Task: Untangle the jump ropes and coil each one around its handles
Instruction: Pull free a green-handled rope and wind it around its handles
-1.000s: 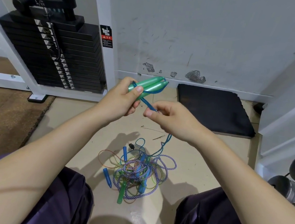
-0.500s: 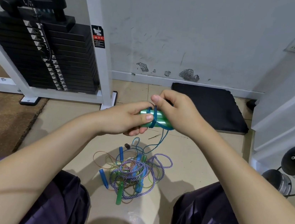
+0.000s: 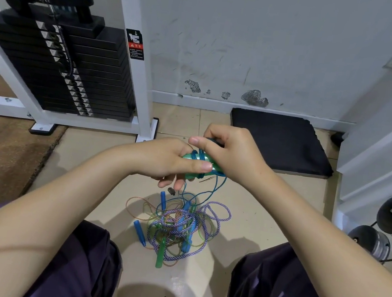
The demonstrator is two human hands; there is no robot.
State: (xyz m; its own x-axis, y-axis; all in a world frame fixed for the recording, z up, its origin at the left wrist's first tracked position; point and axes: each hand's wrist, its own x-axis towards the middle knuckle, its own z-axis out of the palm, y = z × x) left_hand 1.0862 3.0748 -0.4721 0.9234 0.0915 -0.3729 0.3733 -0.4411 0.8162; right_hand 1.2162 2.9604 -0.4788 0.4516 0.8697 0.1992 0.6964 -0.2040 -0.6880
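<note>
Hands met above the floor: your left hand [image 3: 164, 160] gripped the green handles [image 3: 196, 164], wound with blue rope [image 3: 206, 189], while your right hand [image 3: 232, 154] pinched that rope against them. Below, between your knees, the tangled pile [image 3: 179, 223] of remaining ropes lay on the tiles.

Weight stack [image 3: 59, 65], black mat [image 3: 277, 141], perhaps dumbbells [image 3: 382, 233].
</note>
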